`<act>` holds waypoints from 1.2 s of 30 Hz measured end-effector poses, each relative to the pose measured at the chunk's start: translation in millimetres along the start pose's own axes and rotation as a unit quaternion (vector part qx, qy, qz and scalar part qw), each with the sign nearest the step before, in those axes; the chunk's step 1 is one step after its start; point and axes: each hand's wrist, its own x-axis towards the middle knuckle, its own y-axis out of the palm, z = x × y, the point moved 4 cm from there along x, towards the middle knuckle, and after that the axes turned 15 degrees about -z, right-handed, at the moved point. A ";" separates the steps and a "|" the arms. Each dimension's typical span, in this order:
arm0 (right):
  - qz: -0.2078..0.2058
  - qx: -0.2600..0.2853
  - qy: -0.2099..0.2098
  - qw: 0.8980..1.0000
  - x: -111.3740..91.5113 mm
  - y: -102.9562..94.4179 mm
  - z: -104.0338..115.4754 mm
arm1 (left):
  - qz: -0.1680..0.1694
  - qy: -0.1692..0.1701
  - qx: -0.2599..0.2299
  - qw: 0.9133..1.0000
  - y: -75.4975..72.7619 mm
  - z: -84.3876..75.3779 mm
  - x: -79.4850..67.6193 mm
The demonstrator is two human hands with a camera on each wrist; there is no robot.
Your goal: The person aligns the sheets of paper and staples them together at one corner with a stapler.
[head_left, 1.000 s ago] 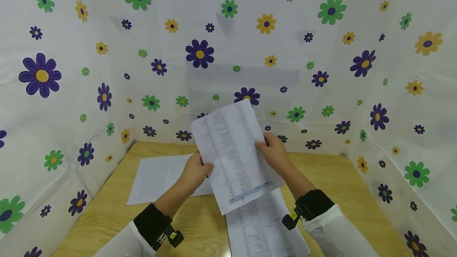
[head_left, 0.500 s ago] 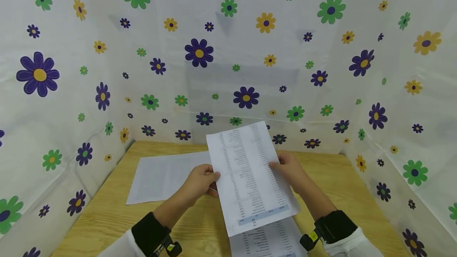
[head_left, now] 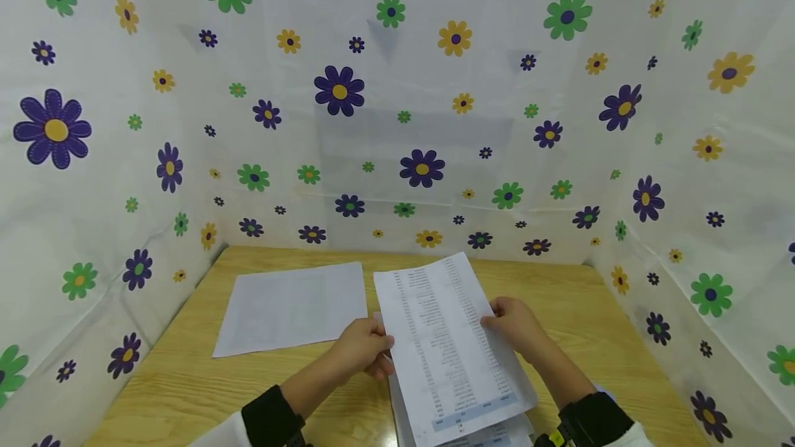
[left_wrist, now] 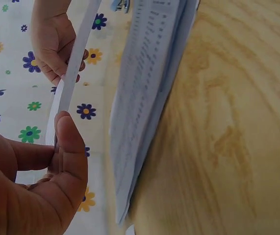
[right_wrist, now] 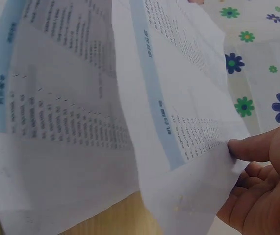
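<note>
Both hands hold a printed sheet of paper (head_left: 450, 347) by its side edges, tilted over the table. My left hand (head_left: 363, 349) pinches the left edge between thumb and fingers; in the left wrist view this hand (left_wrist: 56, 181) has the sheet nearly edge-on. On the opposite edge, my right hand (head_left: 517, 328) pinches with the thumb on the printed face, as the right wrist view of the hand (right_wrist: 262, 181) shows. Below the held sheet lies a stack of printed sheets (left_wrist: 142, 103), mostly hidden by it in the head view.
Another sheet (head_left: 292, 309) lies flat at the left of the wooden table (head_left: 577, 323). A small light-blue object (left_wrist: 120, 5) shows at the top of the left wrist view, beyond the stack. Flower-patterned sheeting (head_left: 373, 136) encloses the back and sides.
Both hands have lowered the held sheet toward the front of the table and slightly right, bringing it down over the stack. The sheet at the left is now uncovered.
</note>
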 end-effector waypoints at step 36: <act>0.002 -0.206 -0.034 0.978 -10.1 35.4 -37.2 | 0.019 -0.082 0.123 0.989 14.8 40.8 9.0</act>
